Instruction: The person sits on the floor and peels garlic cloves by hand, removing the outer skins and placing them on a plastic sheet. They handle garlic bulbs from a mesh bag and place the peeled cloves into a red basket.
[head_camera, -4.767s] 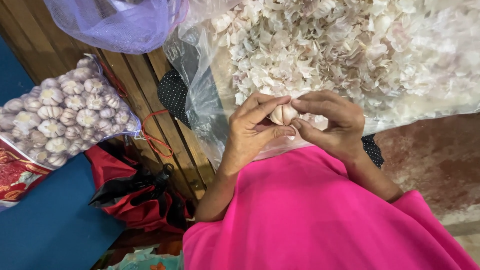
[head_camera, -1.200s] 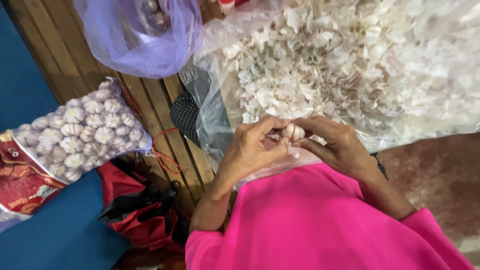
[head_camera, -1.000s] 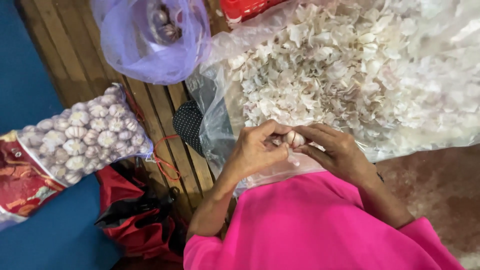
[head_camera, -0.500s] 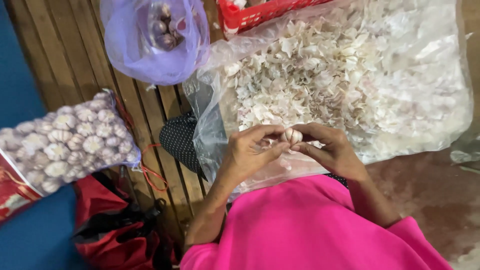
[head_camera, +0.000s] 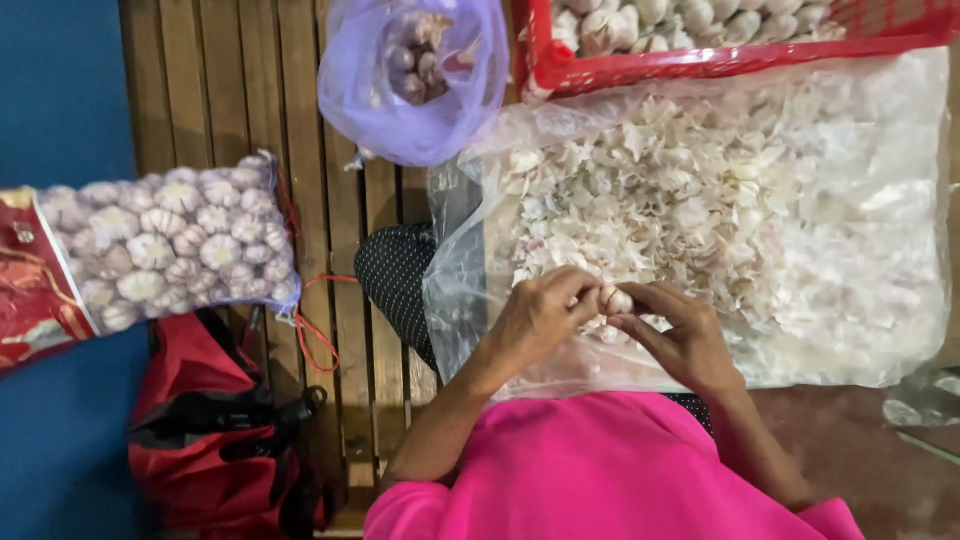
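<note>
Head view, looking down on a person in a pink top seated at a slatted wooden floor (head_camera: 250, 90). Left hand (head_camera: 535, 320) and right hand (head_camera: 680, 335) meet at centre frame, fingertips curled closed around a single garlic bulb (head_camera: 614, 299), which is pinched between the thumbs and forefingers of both hands. The bulb sits just above the near edge of a large clear plastic bag (head_camera: 900, 200) spread flat and heaped with loose white garlic skins (head_camera: 700, 190); the hands hover over that heap, close to the person's lap. Beyond the bag, at the top edge, a red crate (head_camera: 700, 65) holds whole bulbs. To its left lies a purple plastic bag (head_camera: 400, 110) with a few darker bulbs inside. Further left, a net sack (head_camera: 180, 240) packed with garlic lies on its side, its end tied with red string, touching a red printed label (head_camera: 30, 290). Below the sack is a red and black bag (head_camera: 220, 440). A black dotted cloth (head_camera: 395, 285) shows beside the clear bag's left edge.
</note>
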